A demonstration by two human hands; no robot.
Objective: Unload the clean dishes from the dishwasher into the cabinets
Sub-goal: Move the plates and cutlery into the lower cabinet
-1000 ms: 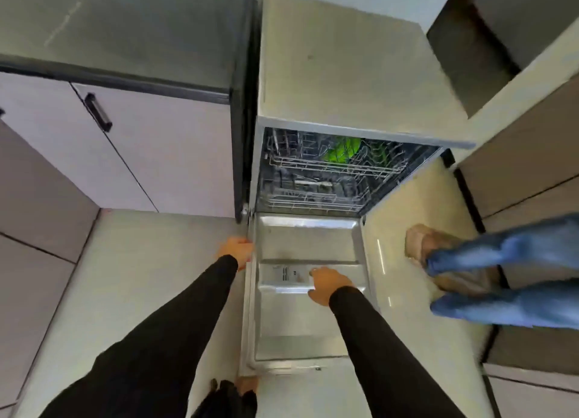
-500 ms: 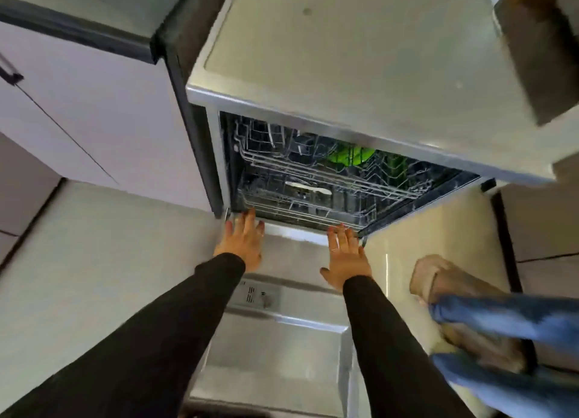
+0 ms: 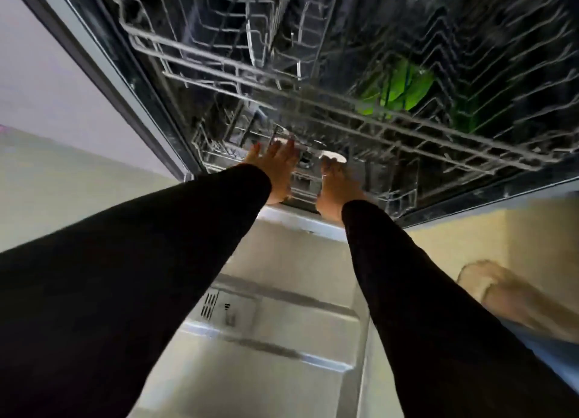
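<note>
Dishwasher (image 3: 344, 73), left hand (image 3: 275, 167), right hand (image 3: 336, 189) reaching lower rack (image 3: 391, 195)

A: What is showing colour inside the dark dishwasher tub?
B: Bright green plastic dishes (image 3: 404, 88) are glowing behind the pale grey wire rack (image 3: 282, 91).
A: And nearer?
B: Black long sleeves (image 3: 175, 254) are crossing the silvery steel dishwasher door (image 3: 282, 333) (red nails are showing too).

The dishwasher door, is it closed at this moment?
No, the dishwasher door lies folded down and open under both arms, and the wire racks inside are in plain sight.
</note>
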